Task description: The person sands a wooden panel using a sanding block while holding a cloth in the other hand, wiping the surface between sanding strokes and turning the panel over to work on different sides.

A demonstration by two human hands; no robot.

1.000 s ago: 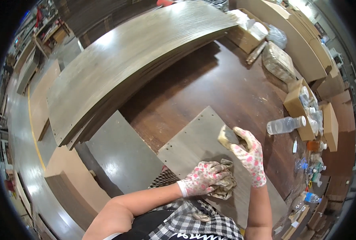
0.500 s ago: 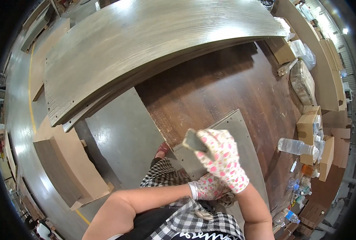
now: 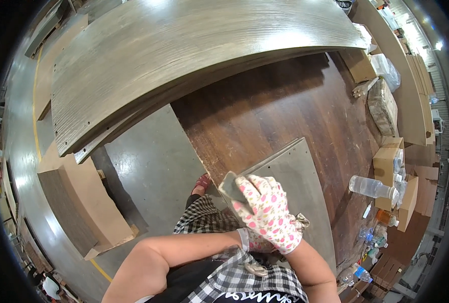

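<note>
My right hand [image 3: 271, 212], in a white glove with pink dots, is closed around a grey sanding block [image 3: 229, 186]. It is over a grey wood-grain panel [image 3: 305, 177] that lies on another board. Crossing beneath it, my left hand [image 3: 259, 243] wears a flowered glove with a grey cuff. Its fingers are hidden behind the right hand, but a crumpled beige cloth [image 3: 302, 222] pokes out at its far end, apparently in its grip and against the panel.
A stack of long grey wood-grain panels [image 3: 194, 45] spans the far side. The panel near me rests on a brown wooden surface [image 3: 265, 111]. At right are a clear bottle [image 3: 368, 186], an open carton [image 3: 386, 151] and a wrapped block [image 3: 382, 107]. Cardboard [image 3: 83, 197] stands at left.
My right hand has moved left and slightly down with the sanding block. The cloth by my left hand has shifted up and to the right over the panel.
</note>
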